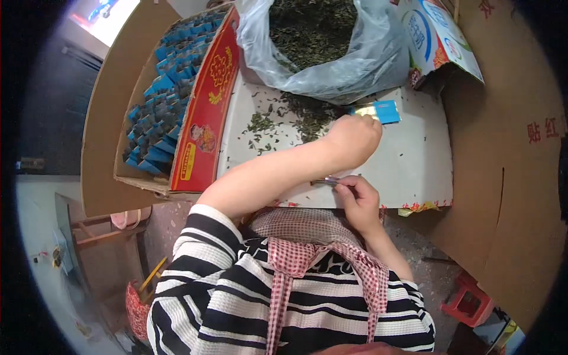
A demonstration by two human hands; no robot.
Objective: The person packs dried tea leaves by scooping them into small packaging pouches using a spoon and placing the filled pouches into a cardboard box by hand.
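Observation:
My left hand reaches across the white work surface, its fingers closed at the near edge of a small blue and gold packet. The fingertips are partly hidden by the back of the hand. Below it, close to the front edge, my right hand pinches a slim shiny tool, whose kind I cannot make out. Loose dried leaves lie scattered left of the packet. Behind them stands a clear plastic bag filled with dark dried leaves.
At the left, an open red cardboard box is packed with blue and dark packets. A printed milk carton stands at the back right. Large brown cardboard walls the right side. A red stool is on the floor.

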